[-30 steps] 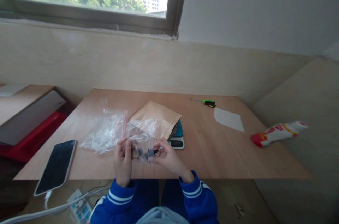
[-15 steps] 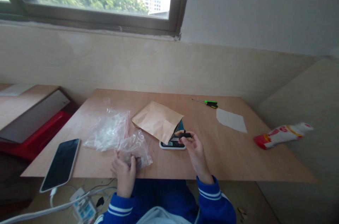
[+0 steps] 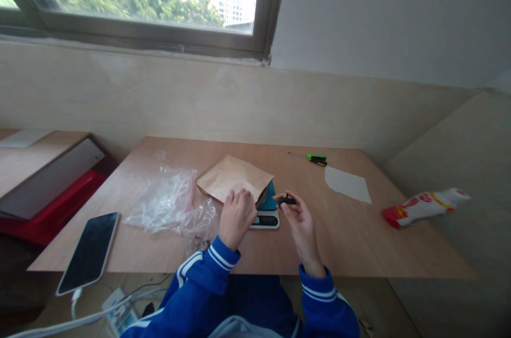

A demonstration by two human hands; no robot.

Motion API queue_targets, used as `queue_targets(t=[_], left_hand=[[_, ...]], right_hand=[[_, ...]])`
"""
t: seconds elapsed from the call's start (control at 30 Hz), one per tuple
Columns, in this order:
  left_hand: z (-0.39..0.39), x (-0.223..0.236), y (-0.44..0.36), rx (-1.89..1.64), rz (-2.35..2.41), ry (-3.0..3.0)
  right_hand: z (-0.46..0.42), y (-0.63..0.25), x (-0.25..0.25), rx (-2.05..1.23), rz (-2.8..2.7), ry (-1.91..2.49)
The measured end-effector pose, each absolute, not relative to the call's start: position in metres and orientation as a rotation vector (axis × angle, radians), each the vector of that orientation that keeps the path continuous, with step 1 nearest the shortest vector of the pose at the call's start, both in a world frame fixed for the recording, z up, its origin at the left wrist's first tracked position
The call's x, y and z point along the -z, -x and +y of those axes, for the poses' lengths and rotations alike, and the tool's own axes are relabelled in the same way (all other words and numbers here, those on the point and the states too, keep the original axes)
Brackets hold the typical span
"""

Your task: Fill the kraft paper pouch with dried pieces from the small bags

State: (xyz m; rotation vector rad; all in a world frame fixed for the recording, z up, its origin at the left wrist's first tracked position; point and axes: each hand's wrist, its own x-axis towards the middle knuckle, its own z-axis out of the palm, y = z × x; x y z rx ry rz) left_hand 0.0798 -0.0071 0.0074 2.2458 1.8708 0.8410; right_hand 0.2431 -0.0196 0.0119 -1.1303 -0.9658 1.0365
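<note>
Kraft paper envelope (image 3: pixel 229 178) is laid partly over a digital scale (image 3: pixel 265 219), its open edge gripped by the curled fingers of the left hand (image 3: pixel 237 219). A small black object (image 3: pixel 287 200) is pinched between thumb and fingers of the right hand (image 3: pixel 300 226), just beside the envelope's mouth.

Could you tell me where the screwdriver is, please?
In the head view, the screwdriver lies on the table near its far edge, left of the white paper.
</note>
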Motion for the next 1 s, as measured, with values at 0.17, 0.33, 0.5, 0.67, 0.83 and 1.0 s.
queue_targets(t=[0.17, 0.33, 0.5, 0.67, 0.83, 1.0], left_hand=[[0.004, -0.02, -0.055, -0.679, 1.932, -2.153], [0.019, -0.043, -0.021, -0.926, 1.947, -2.138], [0.028, -0.08, -0.001, -1.168, 1.86, -2.033], [0.033, -0.102, 0.009, -1.221, 1.739, -1.971], [0.041, -0.101, 0.016, -1.259, 1.686, -1.931], [0.044, -0.102, 0.017, -1.304, 1.661, -1.857]], right_hand=[[-0.007, -0.241, -0.029, -0.93, -1.133, 1.111], [0.018, -0.227, -0.048, -0.865, -1.318, 0.999], [0.05, -0.201, -0.073, -0.715, -1.566, 0.855], [0.077, -0.184, -0.094, -0.397, -1.935, 0.753], [0.098, -0.184, -0.107, -0.201, -2.187, 0.773], [0.109, -0.188, -0.118, -0.003, -2.401, 0.878]])
